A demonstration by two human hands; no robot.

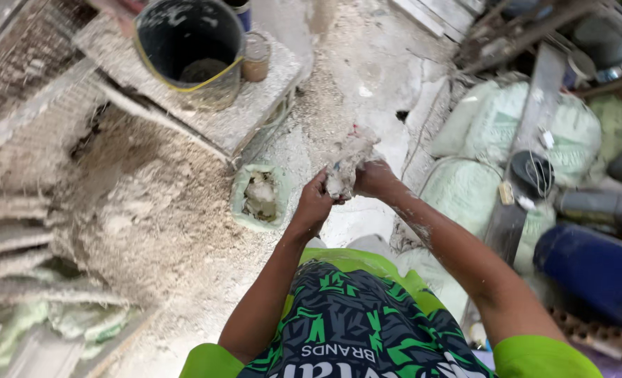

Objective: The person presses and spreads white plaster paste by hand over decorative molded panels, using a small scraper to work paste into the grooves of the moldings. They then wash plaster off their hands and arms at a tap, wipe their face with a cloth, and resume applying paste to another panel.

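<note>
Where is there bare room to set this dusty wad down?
Bare floor lies between the dark bucket on its slab and the pale sacks. It is crowded right of the sacks, and the sawdust heap and green sack fill the left.

An open pale green sack (258,197) sits on the floor near the middle; bulging pale green sacks (507,140) lie stacked at right.

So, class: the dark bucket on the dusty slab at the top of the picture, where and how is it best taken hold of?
Probably by the yellow wire handle, from above. The bucket stands upright with its mouth open, and the handle lies draped over its near rim, so a hand could hook under it there. The wide round wall suits one hand poorly, and a small jar crowds its right side.
</note>
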